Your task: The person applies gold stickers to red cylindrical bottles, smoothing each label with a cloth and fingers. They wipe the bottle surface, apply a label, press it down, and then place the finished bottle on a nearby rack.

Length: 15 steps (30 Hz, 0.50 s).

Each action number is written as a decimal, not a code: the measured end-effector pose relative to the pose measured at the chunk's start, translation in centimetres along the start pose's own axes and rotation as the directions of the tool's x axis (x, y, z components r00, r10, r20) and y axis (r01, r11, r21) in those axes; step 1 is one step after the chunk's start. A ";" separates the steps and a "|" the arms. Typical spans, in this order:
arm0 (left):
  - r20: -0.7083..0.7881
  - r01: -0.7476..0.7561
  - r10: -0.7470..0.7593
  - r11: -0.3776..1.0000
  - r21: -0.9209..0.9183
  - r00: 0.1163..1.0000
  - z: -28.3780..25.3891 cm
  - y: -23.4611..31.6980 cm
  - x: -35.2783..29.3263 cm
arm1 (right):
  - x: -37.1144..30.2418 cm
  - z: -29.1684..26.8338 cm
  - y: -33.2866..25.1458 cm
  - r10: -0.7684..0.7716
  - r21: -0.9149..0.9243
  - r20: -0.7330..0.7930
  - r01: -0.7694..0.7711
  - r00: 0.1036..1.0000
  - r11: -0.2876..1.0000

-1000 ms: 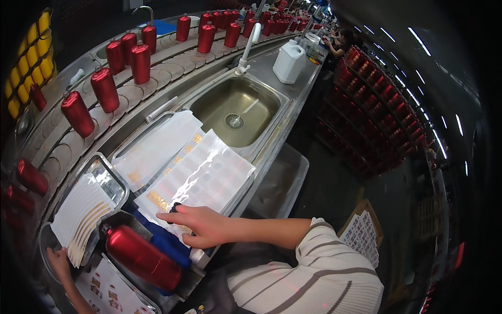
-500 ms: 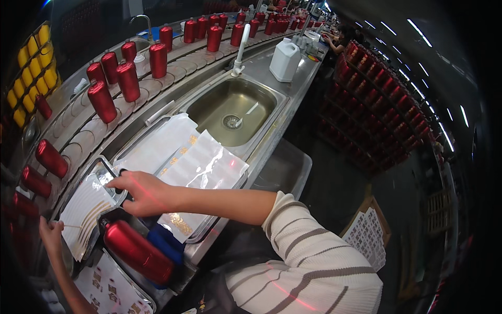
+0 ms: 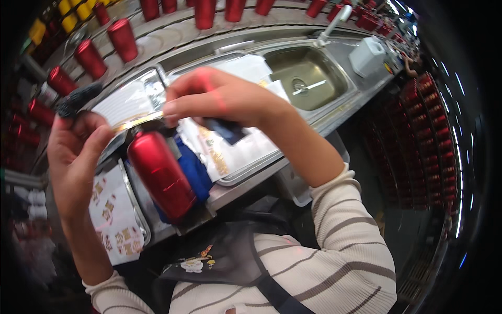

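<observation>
Both my hands on one thin clear sleeve, above the bench.
My left hand (image 3: pixel 73 157) and right hand (image 3: pixel 219 97) pinch the sleeve (image 3: pixel 130 104) at either end, fingers clenched on it (red spool (image 3: pixel 159 172) lying just below).

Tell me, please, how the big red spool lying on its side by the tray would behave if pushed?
The red spool looks round and glossy, so it would probably roll and feel slippery. Its bulk suggests some weight. The blue cloth against it might check the roll.
</observation>
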<state>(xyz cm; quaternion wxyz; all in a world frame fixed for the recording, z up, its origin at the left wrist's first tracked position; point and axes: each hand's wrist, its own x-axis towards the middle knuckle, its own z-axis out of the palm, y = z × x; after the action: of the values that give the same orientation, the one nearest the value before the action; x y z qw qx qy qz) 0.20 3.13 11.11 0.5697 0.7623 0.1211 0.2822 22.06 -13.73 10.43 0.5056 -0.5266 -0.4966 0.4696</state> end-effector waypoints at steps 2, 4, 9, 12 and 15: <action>0.023 -0.015 0.018 0.993 -0.115 1.000 2.1 0.2 -2.4 | -2.9 0.8 -0.8 0.049 -0.102 -0.051 -0.054 0.997 0.993; -0.047 0.071 -0.077 0.990 -0.125 0.996 3.8 -0.3 -5.3 | -5.3 1.9 0.0 0.057 -0.219 -0.117 -0.082 0.991 0.972; -0.117 0.231 -0.257 0.952 -0.202 0.959 5.8 -3.2 -12.9 | -9.1 7.3 3.7 0.194 -0.193 -0.264 -0.249 0.945 0.949; -0.193 0.358 -0.417 0.892 -0.276 0.888 6.9 -4.8 -17.3 | -9.7 9.6 8.0 0.210 -0.197 -0.291 -0.274 0.933 0.941; -0.276 0.371 -0.446 0.884 -0.283 0.852 7.7 -6.4 -19.6 | -10.0 11.1 10.4 0.284 -0.035 -0.315 -0.310 0.906 0.950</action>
<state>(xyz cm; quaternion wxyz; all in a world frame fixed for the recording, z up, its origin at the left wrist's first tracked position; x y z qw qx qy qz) -10.42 -10.90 -2.11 0.6684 0.5922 0.3439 0.2903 10.89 -22.93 -0.61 0.4762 -0.6832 -0.3457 0.4323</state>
